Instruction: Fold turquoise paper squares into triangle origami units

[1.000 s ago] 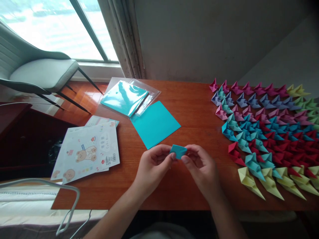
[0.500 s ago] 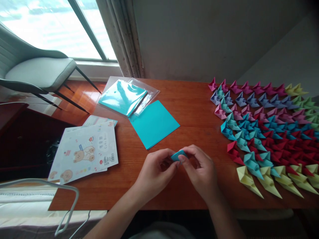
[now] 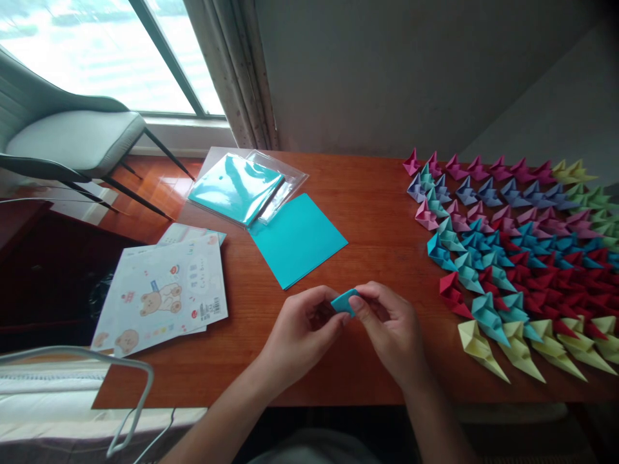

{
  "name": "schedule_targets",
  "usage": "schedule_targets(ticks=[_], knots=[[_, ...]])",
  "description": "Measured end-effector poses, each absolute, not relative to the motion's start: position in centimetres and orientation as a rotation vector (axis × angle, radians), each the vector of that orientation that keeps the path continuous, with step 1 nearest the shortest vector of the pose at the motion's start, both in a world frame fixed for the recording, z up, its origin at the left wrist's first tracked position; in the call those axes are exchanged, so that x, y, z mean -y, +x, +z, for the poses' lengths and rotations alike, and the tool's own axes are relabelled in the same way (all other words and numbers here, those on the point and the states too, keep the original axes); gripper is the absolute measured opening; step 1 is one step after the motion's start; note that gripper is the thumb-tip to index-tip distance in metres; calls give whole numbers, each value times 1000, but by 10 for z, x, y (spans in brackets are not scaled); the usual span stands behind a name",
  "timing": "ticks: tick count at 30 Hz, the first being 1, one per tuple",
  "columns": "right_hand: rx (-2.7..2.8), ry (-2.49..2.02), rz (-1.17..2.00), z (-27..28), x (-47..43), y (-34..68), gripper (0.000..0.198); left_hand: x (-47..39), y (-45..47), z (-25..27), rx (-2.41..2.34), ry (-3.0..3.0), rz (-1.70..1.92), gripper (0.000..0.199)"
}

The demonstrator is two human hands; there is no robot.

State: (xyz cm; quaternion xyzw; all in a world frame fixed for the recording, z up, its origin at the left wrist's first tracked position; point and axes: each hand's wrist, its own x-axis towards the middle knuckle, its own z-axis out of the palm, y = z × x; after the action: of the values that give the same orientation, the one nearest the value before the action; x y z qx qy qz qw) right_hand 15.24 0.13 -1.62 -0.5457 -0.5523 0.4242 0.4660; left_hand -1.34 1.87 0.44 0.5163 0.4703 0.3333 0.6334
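Observation:
A small folded piece of blue paper [image 3: 344,301] is pinched between my two hands above the front part of the table. My left hand [image 3: 302,328] grips its left end with thumb and fingers. On its right end, the thumb and fingertips of my right hand [image 3: 389,328] press together. Just beyond my hands lies a flat stack of turquoise square paper [image 3: 300,241]. Behind it, a clear plastic packet of turquoise paper [image 3: 236,187] overlaps the stack's far corner.
Rows of folded paper figures [image 3: 488,316] in many colours cover the table's right side. White sheets with bear drawings [image 3: 164,296] lie at the left. A chair [image 3: 77,142] stands by the window. A white bent rod [image 3: 97,353] crosses the lower left.
My right thumb and fingers have shifted slightly to the right along the folded blue paper, leaving more of it showing. My left hand keeps its grip.

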Motion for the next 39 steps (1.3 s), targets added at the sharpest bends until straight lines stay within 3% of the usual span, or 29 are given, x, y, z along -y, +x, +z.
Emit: schedule_targets(ticks=[11,32,39], knots=[[1315,-1352,1052,-14,-1,154,13,-22,-18,16,-974,1130,742,29],[1386,-1353,1031,-10,-1,155,14,-18,-16,11,-1116,1373,690,34],[1356,-1367,1014,-12,-1,154,14,-17,-15,6,-1121,1349,682,21]])
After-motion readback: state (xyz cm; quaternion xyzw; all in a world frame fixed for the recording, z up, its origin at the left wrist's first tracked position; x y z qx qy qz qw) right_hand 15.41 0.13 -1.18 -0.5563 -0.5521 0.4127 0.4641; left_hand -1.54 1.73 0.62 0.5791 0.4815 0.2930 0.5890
